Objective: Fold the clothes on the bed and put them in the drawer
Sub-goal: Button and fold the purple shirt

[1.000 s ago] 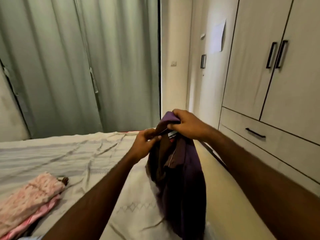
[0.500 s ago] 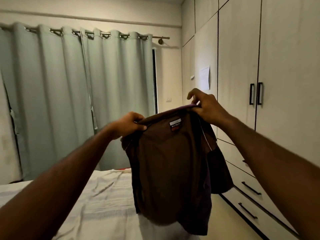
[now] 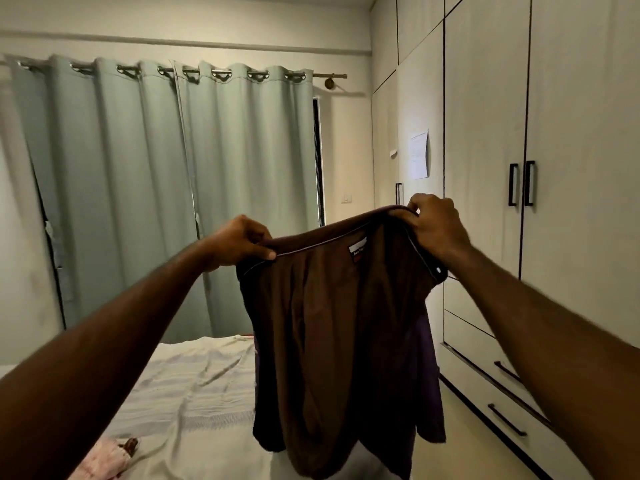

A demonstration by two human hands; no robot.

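Observation:
A dark brown shirt [image 3: 332, 327] with a purple outer side and a white neck label hangs in the air in front of me, spread by its top edge. My left hand [image 3: 239, 244] pinches the top edge on the left. My right hand [image 3: 433, 223] grips the top edge on the right, a little higher. The shirt's hem hangs above the near corner of the bed [image 3: 194, 386], which has a pale creased sheet. Two drawers [image 3: 485, 403] with black handles sit shut at the bottom of the wardrobe on the right.
A folded pink garment [image 3: 104, 460] lies on the bed at the lower left. Grey-green curtains [image 3: 166, 188] cover the far wall. A tall white wardrobe [image 3: 571, 133] fills the right side, with a strip of floor [image 3: 450, 445] between it and the bed.
The shirt went from a bunched hang low over the bed to being lifted and spread wide. Both hands moved apart and up, and my view tilted upward.

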